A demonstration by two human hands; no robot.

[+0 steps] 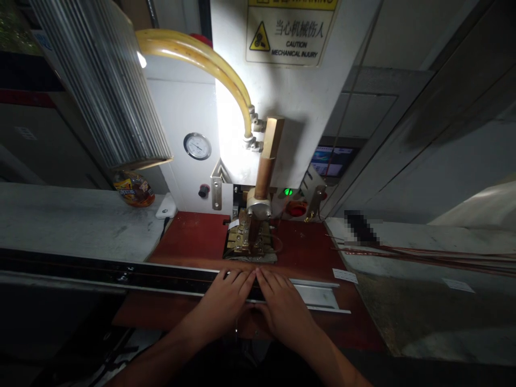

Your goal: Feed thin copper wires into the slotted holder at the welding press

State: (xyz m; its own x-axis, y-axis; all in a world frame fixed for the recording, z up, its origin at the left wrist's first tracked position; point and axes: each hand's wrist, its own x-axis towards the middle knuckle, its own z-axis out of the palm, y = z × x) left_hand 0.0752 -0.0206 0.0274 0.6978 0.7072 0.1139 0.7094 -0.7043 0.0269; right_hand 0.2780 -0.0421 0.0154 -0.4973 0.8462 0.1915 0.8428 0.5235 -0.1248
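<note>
My left hand (226, 298) and my right hand (281, 301) rest side by side on a long metal rail (177, 277), their fingertips close together at its far edge. The fingers of both bend over the rail and lie near one another; what is under them is hidden. Just beyond my fingertips is a brass fixture (242, 239) on a red board (193, 231). A copper electrode rod (265, 174) comes down over that fixture from the machine. To the right of my right hand, the silvery end of the rail (322, 296) shows.
Bundled copper rods (427, 255) lie on the right-hand bench. A bottle (135, 189) and a small white box (166, 206) stand at the back left. A ribbed metal lamp housing (105, 80) and yellow hoses (201, 56) hang above. White labels (345, 276) lie at the right.
</note>
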